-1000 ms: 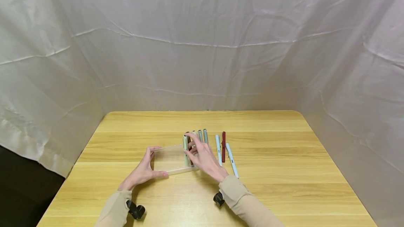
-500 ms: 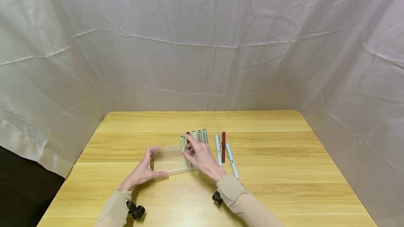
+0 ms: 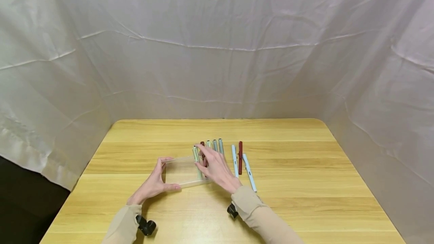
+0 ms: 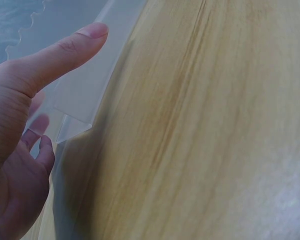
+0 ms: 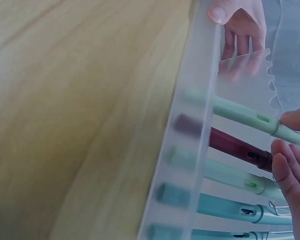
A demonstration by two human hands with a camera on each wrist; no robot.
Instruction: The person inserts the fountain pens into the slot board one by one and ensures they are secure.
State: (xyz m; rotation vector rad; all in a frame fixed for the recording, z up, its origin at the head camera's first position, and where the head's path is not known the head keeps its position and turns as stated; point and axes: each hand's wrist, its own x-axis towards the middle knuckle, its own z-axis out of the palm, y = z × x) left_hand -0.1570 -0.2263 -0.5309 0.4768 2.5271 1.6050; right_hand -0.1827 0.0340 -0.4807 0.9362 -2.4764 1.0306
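Note:
My left hand (image 3: 156,181) grips the left end of a clear plastic pen tray (image 3: 181,171), thumb on its near wall and fingers at the far side. In the left wrist view the thumb lies along the tray wall (image 4: 90,95). My right hand (image 3: 218,166) pinches a light green pen (image 5: 247,116), whose lower end is inside the tray behind the frosted near wall. Beside that pen lie a dark red pen (image 5: 235,146), a second light green pen (image 5: 230,177) and two teal pens (image 5: 227,207), side by side in the tray. The right hand partly hides them in the head view.
Right of the tray, a light blue pen (image 3: 234,161), a red pen (image 3: 240,157) and another light blue pen (image 3: 249,173) lie on the wooden table (image 3: 305,183). A pale curtain (image 3: 217,67) surrounds the table's back and sides.
My right hand has shifted slightly left with the light green pen, and the pen's top now leans left. The left hand and the tray have stayed in place.

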